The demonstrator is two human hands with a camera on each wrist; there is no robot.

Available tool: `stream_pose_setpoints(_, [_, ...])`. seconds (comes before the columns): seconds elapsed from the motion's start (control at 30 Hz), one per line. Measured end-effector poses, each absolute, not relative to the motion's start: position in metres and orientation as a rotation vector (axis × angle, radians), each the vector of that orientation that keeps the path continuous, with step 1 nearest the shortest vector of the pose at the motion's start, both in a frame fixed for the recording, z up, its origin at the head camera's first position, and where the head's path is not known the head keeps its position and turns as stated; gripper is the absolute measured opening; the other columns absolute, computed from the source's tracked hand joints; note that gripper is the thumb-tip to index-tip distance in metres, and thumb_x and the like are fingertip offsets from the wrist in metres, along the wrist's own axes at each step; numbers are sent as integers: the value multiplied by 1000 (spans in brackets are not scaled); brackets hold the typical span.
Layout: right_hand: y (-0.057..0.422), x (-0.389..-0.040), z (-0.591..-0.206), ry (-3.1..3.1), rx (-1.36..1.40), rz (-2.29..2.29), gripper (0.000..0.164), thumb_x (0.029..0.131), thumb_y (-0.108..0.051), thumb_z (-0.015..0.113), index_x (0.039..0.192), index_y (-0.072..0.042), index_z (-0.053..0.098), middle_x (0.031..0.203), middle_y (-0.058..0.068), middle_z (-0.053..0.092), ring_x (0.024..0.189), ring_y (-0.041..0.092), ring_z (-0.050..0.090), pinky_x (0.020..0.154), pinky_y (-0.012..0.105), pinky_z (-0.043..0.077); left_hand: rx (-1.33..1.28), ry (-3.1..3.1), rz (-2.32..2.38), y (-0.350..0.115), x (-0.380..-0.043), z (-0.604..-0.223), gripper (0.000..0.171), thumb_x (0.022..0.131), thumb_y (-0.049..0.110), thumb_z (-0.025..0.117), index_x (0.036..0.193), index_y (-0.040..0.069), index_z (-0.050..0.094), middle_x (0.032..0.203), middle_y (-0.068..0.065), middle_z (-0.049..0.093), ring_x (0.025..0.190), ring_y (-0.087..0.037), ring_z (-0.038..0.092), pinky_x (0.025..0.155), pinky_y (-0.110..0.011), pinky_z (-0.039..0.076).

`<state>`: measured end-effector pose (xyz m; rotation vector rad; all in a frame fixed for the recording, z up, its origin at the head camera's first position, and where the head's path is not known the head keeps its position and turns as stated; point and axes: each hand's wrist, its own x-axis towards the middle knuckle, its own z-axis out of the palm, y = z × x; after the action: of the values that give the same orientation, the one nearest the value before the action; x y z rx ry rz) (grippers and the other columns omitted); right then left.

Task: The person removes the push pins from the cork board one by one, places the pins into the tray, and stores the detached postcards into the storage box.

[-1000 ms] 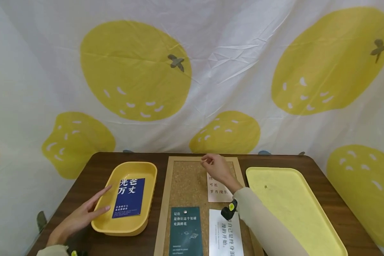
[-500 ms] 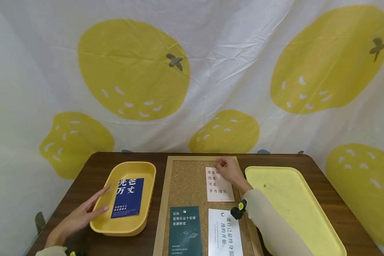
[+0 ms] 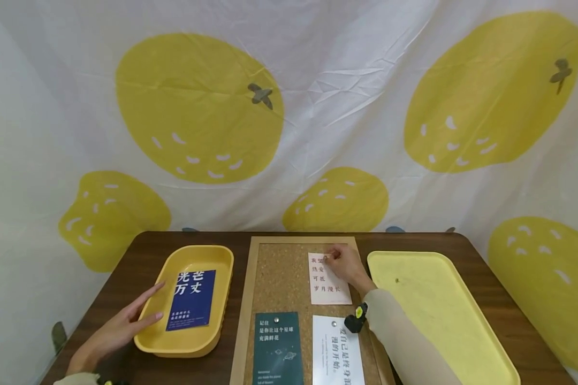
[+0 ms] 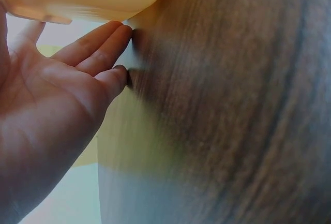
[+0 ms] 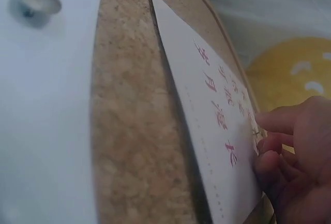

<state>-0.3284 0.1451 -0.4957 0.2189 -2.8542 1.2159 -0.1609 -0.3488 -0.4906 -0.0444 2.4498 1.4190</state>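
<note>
On the cork board (image 3: 279,272) lies a pale pink card (image 3: 329,291) with red writing. My right hand (image 3: 345,263) is at its upper part, thumb and fingertips pinching a small thumbtack (image 5: 257,132) against it. In the right wrist view the card's near edge stands slightly off the cork. My left hand (image 3: 118,329) rests at the left rim of a deep yellow tray (image 3: 192,345), thumb and index finger reaching over it. In the left wrist view its other fingers (image 4: 106,50) extend below the tray, by the table. A blue card (image 3: 191,305) lies in this tray.
A dark green card (image 3: 278,353) and a white card (image 3: 325,353) are tacked lower on the board, each with a silver thumbtack. A flat pale yellow tray (image 3: 443,305) stands to the right. Behind the brown table (image 3: 467,256) hangs a lemon-print cloth (image 3: 318,133).
My right hand has moved right and slightly down, from beside the pink card's top onto it, uncovering more of its writing. The left hand has stayed at the tray.
</note>
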Motion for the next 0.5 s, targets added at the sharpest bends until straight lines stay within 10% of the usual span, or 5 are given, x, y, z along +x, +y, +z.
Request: stream_pose_setpoints(0.5, [145, -331, -501, -2852, 118, 1375, 21, 85, -13, 68, 105, -10, 67, 82, 7, 56, 58, 15, 51, 48, 25, 41, -19, 2470, 1410, -349, -160, -487, 71, 92, 41, 56, 150, 28, 17, 157, -13, 6, 140, -41, 3, 105, -64, 18])
